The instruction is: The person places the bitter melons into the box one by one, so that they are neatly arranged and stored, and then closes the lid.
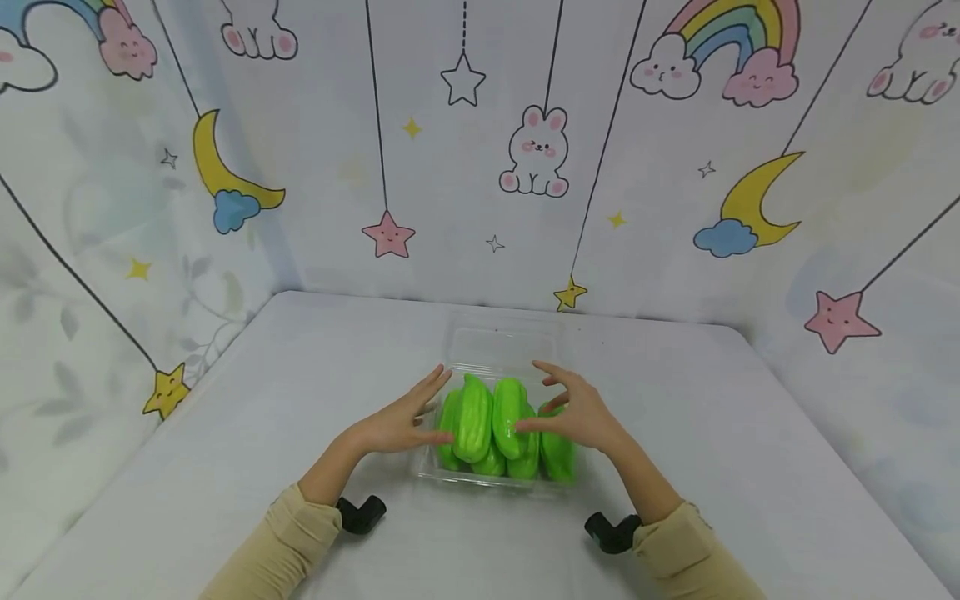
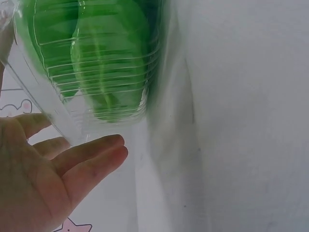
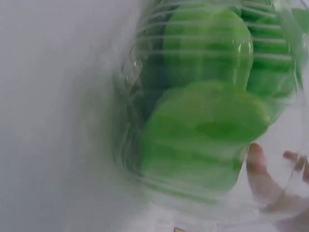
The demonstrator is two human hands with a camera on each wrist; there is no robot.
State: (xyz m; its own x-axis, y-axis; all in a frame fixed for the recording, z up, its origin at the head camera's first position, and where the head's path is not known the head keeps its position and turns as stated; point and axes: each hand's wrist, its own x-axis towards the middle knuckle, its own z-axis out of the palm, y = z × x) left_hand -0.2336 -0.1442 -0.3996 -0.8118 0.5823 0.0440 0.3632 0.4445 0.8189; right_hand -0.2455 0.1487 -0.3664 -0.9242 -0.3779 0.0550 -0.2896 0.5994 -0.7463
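Observation:
Bright green, glossy, elongated ridged vegetables (image 1: 474, 425) lie heaped in a clear plastic clamshell box (image 1: 450, 477). The box's transparent lid (image 1: 502, 340) lies folded back behind it. My left hand (image 1: 392, 423) is at the box's left side, fingers extended and thumb over the left vegetables. In the left wrist view its fingers (image 2: 91, 150) are spread beside the ribbed box wall. On the other side, my right hand (image 1: 581, 414) has its fingers spread above the right end, thumb over the middle vegetables. Whether either thumb touches them, I cannot tell. Neither hand grips anything.
A white cloth covers the table (image 1: 330, 350) around the box. Black elbow-shaped pieces (image 1: 362, 514) stick out by both wrists. Behind stands a pale curtain (image 1: 465, 167) printed with stars, moons, rabbits and rainbows.

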